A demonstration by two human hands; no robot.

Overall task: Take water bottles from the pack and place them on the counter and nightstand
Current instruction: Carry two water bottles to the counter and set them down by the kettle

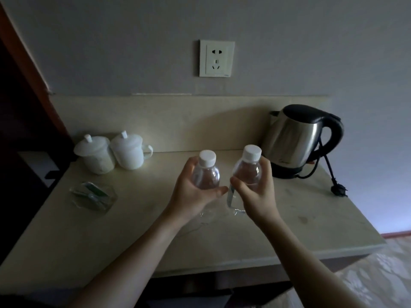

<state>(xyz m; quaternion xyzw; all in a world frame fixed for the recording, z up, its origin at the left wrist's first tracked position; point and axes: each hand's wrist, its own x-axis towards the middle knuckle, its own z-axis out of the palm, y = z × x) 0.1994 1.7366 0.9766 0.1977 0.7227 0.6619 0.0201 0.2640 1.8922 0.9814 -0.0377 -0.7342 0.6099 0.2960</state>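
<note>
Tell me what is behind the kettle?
Behind the kettle only the cream backsplash and grey wall show. Its black cord hangs down its right side to a plug lying on the counter. Whatever stands directly behind its body is hidden.

Two water bottles (205, 173) (248, 170) are held side by side at the centre of the counter (289, 230). Two lidded cups (111, 154) are set at ten o'clock, a kettle (295, 138) at two o'clock, a glass tray (93, 195) at nine o'clock. A wall socket (216, 58) is mounted at twelve o'clock.
</note>
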